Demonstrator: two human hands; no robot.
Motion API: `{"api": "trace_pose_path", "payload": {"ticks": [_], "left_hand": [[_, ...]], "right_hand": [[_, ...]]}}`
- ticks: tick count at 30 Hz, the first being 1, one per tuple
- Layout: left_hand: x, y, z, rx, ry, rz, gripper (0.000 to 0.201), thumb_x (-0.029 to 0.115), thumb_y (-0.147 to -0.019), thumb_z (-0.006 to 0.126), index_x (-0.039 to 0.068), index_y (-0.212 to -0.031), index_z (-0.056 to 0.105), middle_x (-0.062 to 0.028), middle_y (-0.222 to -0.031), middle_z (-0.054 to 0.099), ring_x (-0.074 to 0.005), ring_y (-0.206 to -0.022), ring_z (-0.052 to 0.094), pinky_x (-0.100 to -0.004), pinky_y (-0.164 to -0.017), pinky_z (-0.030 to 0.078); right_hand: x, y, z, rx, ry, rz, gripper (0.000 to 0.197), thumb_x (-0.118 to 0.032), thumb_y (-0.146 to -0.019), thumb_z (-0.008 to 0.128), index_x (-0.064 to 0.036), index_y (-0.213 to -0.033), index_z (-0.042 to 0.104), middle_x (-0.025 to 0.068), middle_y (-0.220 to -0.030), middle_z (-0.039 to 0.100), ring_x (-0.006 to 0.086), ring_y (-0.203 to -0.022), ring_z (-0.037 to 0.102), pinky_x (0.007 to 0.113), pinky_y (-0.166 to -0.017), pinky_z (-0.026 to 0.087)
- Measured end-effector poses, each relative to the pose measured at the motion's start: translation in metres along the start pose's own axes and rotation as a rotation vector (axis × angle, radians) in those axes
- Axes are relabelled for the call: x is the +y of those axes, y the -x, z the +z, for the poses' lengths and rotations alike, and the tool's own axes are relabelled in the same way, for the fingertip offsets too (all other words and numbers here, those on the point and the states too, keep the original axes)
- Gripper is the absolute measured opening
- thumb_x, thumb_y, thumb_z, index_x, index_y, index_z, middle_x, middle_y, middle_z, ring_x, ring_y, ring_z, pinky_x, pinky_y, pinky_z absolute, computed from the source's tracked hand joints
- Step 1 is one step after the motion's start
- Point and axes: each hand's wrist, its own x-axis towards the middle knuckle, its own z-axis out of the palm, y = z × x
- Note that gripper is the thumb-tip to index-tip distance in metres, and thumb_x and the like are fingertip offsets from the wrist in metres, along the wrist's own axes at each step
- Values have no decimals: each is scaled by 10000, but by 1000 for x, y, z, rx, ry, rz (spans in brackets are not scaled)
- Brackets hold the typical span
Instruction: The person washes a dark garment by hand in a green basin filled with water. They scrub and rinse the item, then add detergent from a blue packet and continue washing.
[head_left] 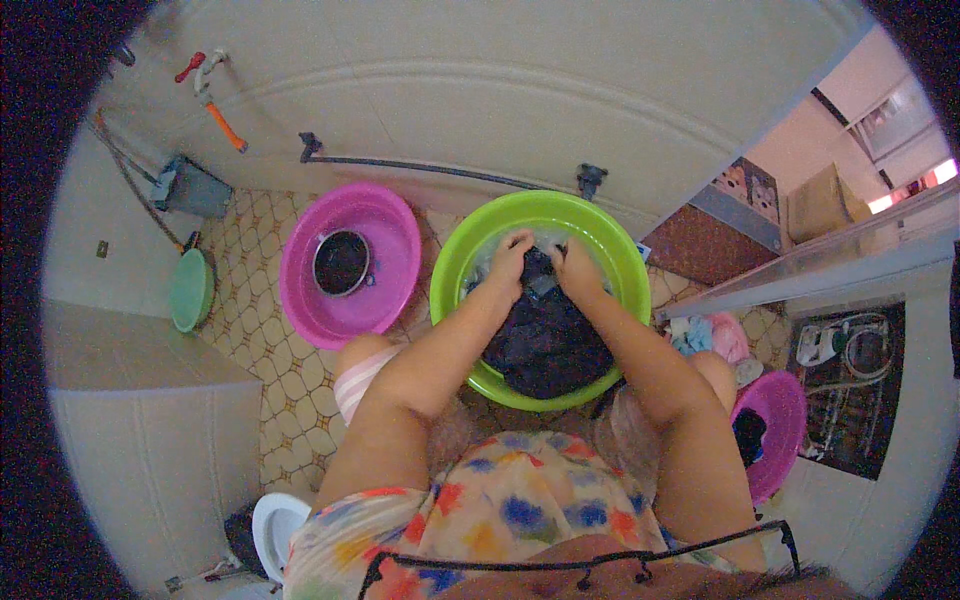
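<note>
A large lime-green basin (pixel 462 372) stands on the floor between my knees. Dark wet cloth (pixel 548 345) fills much of it, with water and some suds along the far side. My left hand (pixel 511 258) is closed on the cloth near the far part of the basin. Beside it, a short gap to the right, my right hand (pixel 577 268) also grips the cloth, fingers curled down. A stretch of the cloth is raised between both hands. The fingertips are partly hidden by the fabric and water.
Left of the green basin is a pink basin (pixel 395 290) holding a dark round pot (pixel 341 264). Farther left are a green tub (pixel 191 291) and a grey bucket (pixel 195 187). A wall tap (pixel 208 75) and pipe (pixel 430 169) are ahead. On the right sits another pink basin (pixel 785 430) with dark cloth.
</note>
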Motion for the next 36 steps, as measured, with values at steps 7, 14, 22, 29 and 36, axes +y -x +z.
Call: {"api": "trace_pose_path", "payload": {"ticks": [7, 14, 22, 29, 36], "left_hand": [[2, 8, -12, 113, -10, 25, 188, 102, -848, 495, 127, -1024, 558, -102, -958, 558, -222, -873, 532, -358, -743, 462], [8, 23, 8, -135, 271, -381, 316, 341, -861, 488, 119, -1084, 519, -91, -1055, 545, -250, -946, 524, -407, -815, 443], [31, 61, 14, -348, -101, 48, 490, 521, -808, 511, 135, -1110, 518, -98, -1121, 517, -254, -1018, 496, -415, -857, 407], [4, 29, 28, -123, 208, -294, 369, 445, -875, 423, 137, -1035, 549, -103, -997, 570, -220, -955, 534, -340, -797, 426], [-6, -11, -6, -37, -47, -56, 175, 74, -791, 549, 79, -966, 541, -117, -849, 570, -236, -750, 570, -380, -638, 491]], "right_hand": [[18, -3, 12, -425, 171, -9, 347, -269, -792, 577, 9, -997, 547, 236, -913, 589, 387, -879, 556, 435, -755, 435], [3, 9, 35, -127, -327, 166, 403, -320, -798, 580, -1, -1034, 512, 250, -910, 576, 407, -870, 553, 418, -743, 437], [-77, 35, -38, -253, -152, -82, 274, -282, -828, 532, -13, -867, 503, 217, -839, 578, 388, -794, 560, 448, -674, 429], [-26, 4, -26, -36, 5, -200, 261, -262, -896, 421, -14, -871, 498, 222, -806, 561, 412, -766, 531, 473, -652, 414], [18, 0, 11, -117, -13, 15, 314, -287, -828, 535, -9, -966, 493, 261, -869, 562, 433, -829, 533, 474, -714, 417]]}}
